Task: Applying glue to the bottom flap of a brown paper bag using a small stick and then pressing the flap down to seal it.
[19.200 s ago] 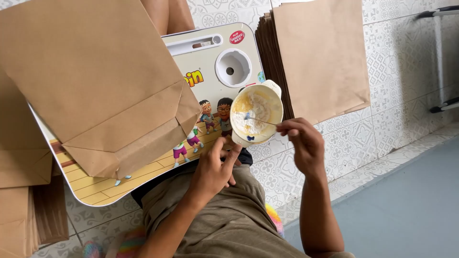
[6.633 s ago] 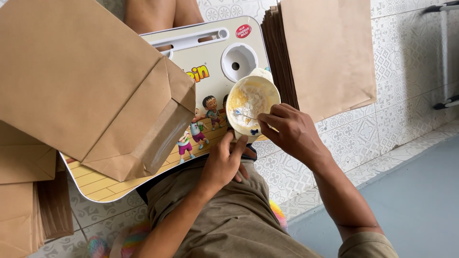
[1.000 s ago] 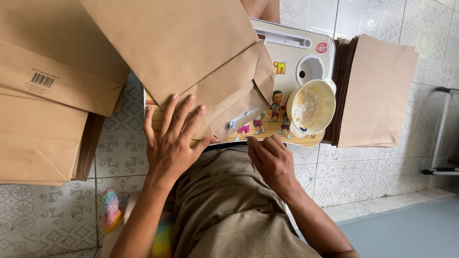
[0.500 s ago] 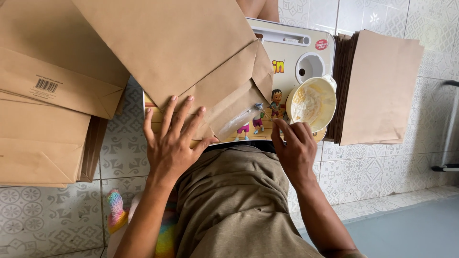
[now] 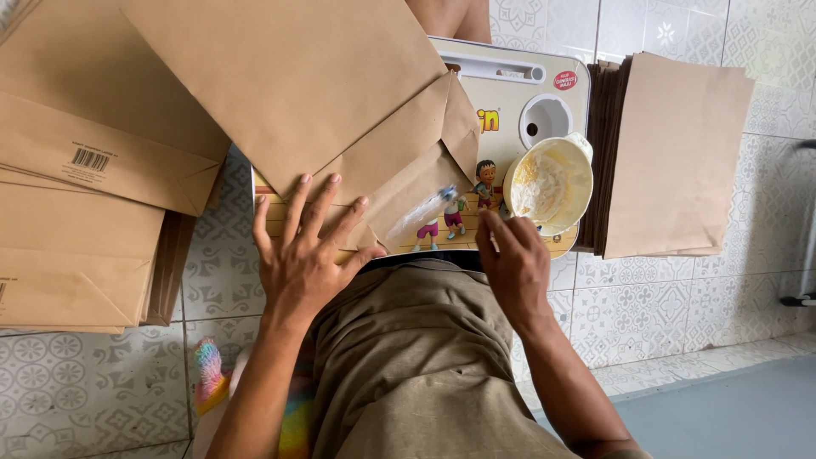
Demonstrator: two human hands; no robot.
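We press our left hand (image 5: 306, 255) flat, fingers spread, on the big brown paper bag (image 5: 340, 127). Our right hand (image 5: 512, 259) pinches a small glue brush. The bag lies on the small picture surface (image 5: 527, 85), bottom flaps open, not stuck yet. It runs slanted, bottom toward us. Behind it sits the round glue bowl (image 5: 551, 184).

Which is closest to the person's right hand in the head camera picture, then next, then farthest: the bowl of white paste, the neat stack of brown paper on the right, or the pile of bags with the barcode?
From the right hand:
1. Bowl of white paste, just above the fingers.
2. Neat stack of brown paper, farther right.
3. Pile of bags with the barcode, far left.
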